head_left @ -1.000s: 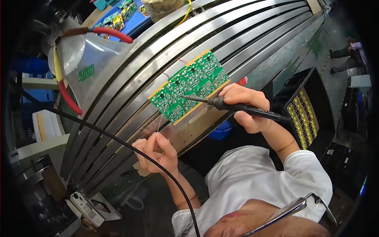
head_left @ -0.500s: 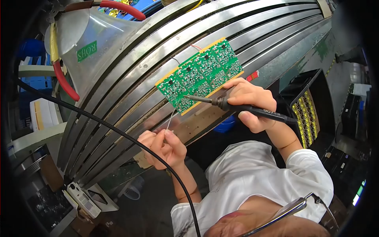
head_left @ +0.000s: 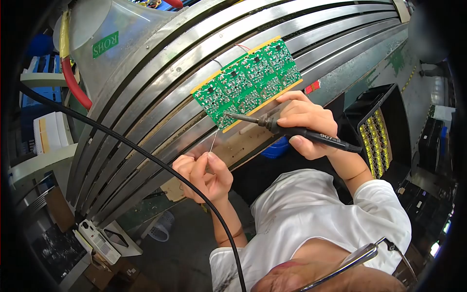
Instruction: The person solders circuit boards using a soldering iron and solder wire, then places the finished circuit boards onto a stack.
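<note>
A green circuit board with yellowish edge strips lies on the metal rails, solder side up. My right hand is closed around the handle of a soldering iron, its index finger near the board's lower edge. The iron's tip rests at the board's lower left part. My left hand pinches a thin length of solder wire below the board. The wire's upper end reaches the board close to the iron tip; whether they touch is too small to tell.
A black cable crosses in front of the rails. At right stands a black bin holding yellow-topped parts. A red piece lies right of the board. Red-handled pliers are at upper left.
The solder wire has come up over the board's lower edge toward the iron tip. The iron tip has shifted slightly on the board. The view has tilted a little.
</note>
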Demonstrator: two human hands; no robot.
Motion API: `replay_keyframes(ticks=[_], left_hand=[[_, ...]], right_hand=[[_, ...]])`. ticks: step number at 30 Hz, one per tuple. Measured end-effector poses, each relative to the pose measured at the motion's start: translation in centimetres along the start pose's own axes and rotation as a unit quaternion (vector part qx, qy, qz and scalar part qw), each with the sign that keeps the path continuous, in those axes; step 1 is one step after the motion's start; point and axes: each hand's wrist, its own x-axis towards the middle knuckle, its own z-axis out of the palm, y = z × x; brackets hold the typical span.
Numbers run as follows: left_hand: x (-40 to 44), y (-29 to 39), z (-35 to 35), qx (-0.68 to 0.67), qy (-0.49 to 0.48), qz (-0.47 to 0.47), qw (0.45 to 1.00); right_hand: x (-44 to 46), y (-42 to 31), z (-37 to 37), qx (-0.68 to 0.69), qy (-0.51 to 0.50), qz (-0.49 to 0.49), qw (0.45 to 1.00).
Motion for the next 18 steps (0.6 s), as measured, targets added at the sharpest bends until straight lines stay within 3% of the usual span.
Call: replay_keyframes(ticks=[18], left_hand=[[-0.11, -0.01, 0.00, -0.012, 0.040, -0.018, 0.999]], right_hand=[[-0.96, -0.41, 0.03, -0.032, 0.031, -0.036, 0.998]])
